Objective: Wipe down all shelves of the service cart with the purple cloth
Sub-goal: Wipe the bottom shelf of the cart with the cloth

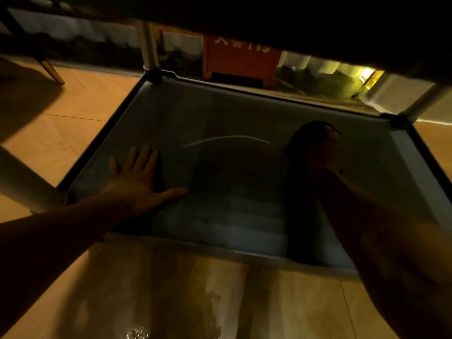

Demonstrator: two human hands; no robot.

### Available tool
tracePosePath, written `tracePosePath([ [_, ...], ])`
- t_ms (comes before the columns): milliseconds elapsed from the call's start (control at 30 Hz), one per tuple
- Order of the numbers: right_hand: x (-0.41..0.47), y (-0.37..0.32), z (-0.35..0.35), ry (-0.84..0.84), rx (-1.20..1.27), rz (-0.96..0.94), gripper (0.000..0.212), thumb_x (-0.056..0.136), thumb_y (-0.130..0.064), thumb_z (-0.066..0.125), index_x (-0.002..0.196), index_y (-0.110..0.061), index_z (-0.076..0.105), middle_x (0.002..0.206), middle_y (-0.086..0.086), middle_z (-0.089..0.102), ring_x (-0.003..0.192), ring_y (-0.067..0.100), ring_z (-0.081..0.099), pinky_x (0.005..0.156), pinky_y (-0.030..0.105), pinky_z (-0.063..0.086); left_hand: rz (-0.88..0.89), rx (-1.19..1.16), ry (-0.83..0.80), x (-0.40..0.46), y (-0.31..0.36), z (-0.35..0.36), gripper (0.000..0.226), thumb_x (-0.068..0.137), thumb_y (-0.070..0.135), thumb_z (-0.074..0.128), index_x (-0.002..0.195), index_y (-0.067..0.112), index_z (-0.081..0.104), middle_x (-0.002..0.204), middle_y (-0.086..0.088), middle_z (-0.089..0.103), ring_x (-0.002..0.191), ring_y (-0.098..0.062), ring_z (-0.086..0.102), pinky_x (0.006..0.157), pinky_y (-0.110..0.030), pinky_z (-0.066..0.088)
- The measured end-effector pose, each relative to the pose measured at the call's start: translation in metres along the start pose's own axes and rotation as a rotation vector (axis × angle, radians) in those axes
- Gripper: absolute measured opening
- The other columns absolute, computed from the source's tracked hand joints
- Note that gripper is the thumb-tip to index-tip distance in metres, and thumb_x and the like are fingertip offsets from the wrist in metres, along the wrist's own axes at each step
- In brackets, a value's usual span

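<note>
**Item 1. Bottom shelf (220,113).** Grey tray-form shelf of the service cart, raised lip on all sides, metal posts at the far corners at about 11 and 2 o'clock. It sat low over an orange-brown floor (73,106). The shelf above cast most of it into shadow. A pale curved streak (230,138) lay across the middle of the surface, probably a wipe mark or a reflection; which, could not be told.

**Item 2. Left hand (139,179).** Flat on the shelf at about 9 o'clock of the tray, fingers spread, thumb pointing toward centre, palm down. It grasped nothing. Judged purpose: to brace the crouching body and steady the cart while the other arm worked.

**Item 3. Right hand (322,152).** Reached deep toward 2 o'clock of the tray, heavily shadowed. It appeared pressed down onto the cloth; whether the fingers were curled around the fabric or merely laid flat on it could not be told.

**Item 4. Purple cloth (305,135).** A dark bunched mass on the shelf surface, colour lost in the gloom. It lay under and just beyond the right hand, protruding toward 11 o'clock of the hand, touching the shelf. Judged purpose: held low and flat so that arm pressure carried through to the surface.

**Item 5. Red box (242,62).** Beyond the cart at 12 o'clock, with white lettering; well apart from the work.
</note>
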State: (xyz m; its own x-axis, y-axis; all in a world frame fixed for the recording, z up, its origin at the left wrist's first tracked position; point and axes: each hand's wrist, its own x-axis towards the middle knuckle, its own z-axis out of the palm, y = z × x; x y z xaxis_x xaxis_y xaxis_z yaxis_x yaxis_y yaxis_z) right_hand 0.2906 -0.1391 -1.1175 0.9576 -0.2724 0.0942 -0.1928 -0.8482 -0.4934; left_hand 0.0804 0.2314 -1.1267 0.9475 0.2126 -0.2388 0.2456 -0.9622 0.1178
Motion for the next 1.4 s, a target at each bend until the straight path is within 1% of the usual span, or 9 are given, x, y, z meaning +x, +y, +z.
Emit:
tracePosePath([
  [233,-0.064,-0.11,0.076,-0.089,0.177,-0.236,0.063,0.092,-0.007,0.059,0.151,-0.024,0.044,0.158,0.007,0.044,0.14,0.029,0.047,0.115,0.045,0.036,0.033,-0.039,0.008,0.0,-0.005,0.006,0.144,0.043,0.107,0.002,0.159,0.023,-0.009,0.166,0.001,-0.02,0.15,-0.019,-0.024,0.118,-0.055,-0.017],
  [433,-0.099,-0.139,0.1,-0.178,0.072,-0.476,0.071,0.091,-0.015,0.064,0.154,-0.03,0.036,0.165,0.002,0.032,0.147,0.028,0.037,0.12,0.041,0.029,-0.053,-0.125,-0.032,-0.007,-0.021,-0.02,0.147,0.045,0.106,0.032,0.16,0.02,-0.003,0.168,-0.002,-0.011,0.153,-0.022,-0.012,0.124,-0.049,-0.002],
  [633,-0.059,-0.123,0.08,0.001,0.29,-0.18,0.05,0.102,-0.024,0.049,0.151,-0.015,0.044,0.153,0.013,0.047,0.14,0.033,0.046,0.117,0.044,0.034,-0.096,0.129,-0.187,-0.04,-0.043,-0.014,0.156,0.029,0.112,0.021,0.156,0.029,-0.016,0.166,-0.009,-0.018,0.151,-0.041,-0.011,0.118,-0.061,0.005],
  [867,-0.144,-0.185,0.107,-0.201,0.38,-0.381,0.05,0.1,-0.015,0.055,0.149,-0.016,0.048,0.154,0.01,0.049,0.143,0.026,0.043,0.119,0.03,0.02,-0.111,0.074,-0.276,-0.041,-0.038,-0.011,0.156,0.03,0.111,0.022,0.152,0.026,-0.028,0.159,-0.012,-0.036,0.144,-0.041,-0.032,0.116,-0.065,-0.014],
  [1000,-0.144,-0.172,0.079,-0.384,0.171,-0.483,0.057,0.099,-0.015,0.056,0.153,-0.02,0.04,0.158,0.009,0.043,0.144,0.027,0.04,0.118,0.036,0.026,-0.08,0.066,-0.183,-0.064,-0.035,-0.024,0.145,0.052,0.102,0.031,0.158,0.013,-0.011,0.165,-0.017,-0.015,0.152,-0.04,-0.012,0.123,-0.054,0.004],
  [1100,-0.128,-0.186,0.059,-0.536,0.033,-0.413,0.045,0.1,-0.028,0.058,0.143,-0.016,0.052,0.146,0.011,0.055,0.135,0.031,0.051,0.112,0.04,0.039,-0.074,-0.05,-0.147,-0.091,-0.025,-0.016,0.144,0.05,0.105,0.022,0.159,0.016,-0.005,0.167,-0.013,-0.007,0.153,-0.036,0.002,0.122,-0.05,0.012],
  [1200,-0.129,-0.2,0.052,-0.641,0.188,-0.42,0.035,0.101,-0.024,0.058,0.135,-0.018,0.061,0.14,0.011,0.061,0.128,0.03,0.057,0.111,0.047,0.044,-0.142,-0.05,-0.211,-0.097,-0.014,-0.009,0.146,0.044,0.106,0.014,0.158,0.02,-0.012,0.166,-0.011,-0.018,0.153,-0.032,-0.012,0.123,-0.05,0.0],
  [1267,-0.141,-0.189,0.046,-0.662,0.302,-0.426,0.027,0.097,-0.01,0.058,0.118,-0.02,0.071,0.135,0.01,0.065,0.125,0.029,0.06,0.11,0.044,0.045,-0.171,-0.02,-0.226,-0.095,-0.013,-0.009,0.143,0.045,0.105,0.012,0.157,0.021,-0.015,0.165,-0.01,-0.022,0.152,-0.031,-0.017,0.123,-0.049,-0.004],
  [1400,-0.163,-0.128,0.015,-0.853,0.432,-0.492,0.043,0.063,0.003,0.052,0.071,-0.033,0.075,0.103,-0.006,0.077,0.105,0.01,0.07,0.101,0.034,0.052,-0.158,-0.011,-0.263,-0.094,-0.015,-0.014,0.143,0.044,0.106,0.013,0.156,0.023,-0.018,0.163,-0.009,-0.027,0.151,-0.03,-0.02,0.123,-0.049,-0.005],
])
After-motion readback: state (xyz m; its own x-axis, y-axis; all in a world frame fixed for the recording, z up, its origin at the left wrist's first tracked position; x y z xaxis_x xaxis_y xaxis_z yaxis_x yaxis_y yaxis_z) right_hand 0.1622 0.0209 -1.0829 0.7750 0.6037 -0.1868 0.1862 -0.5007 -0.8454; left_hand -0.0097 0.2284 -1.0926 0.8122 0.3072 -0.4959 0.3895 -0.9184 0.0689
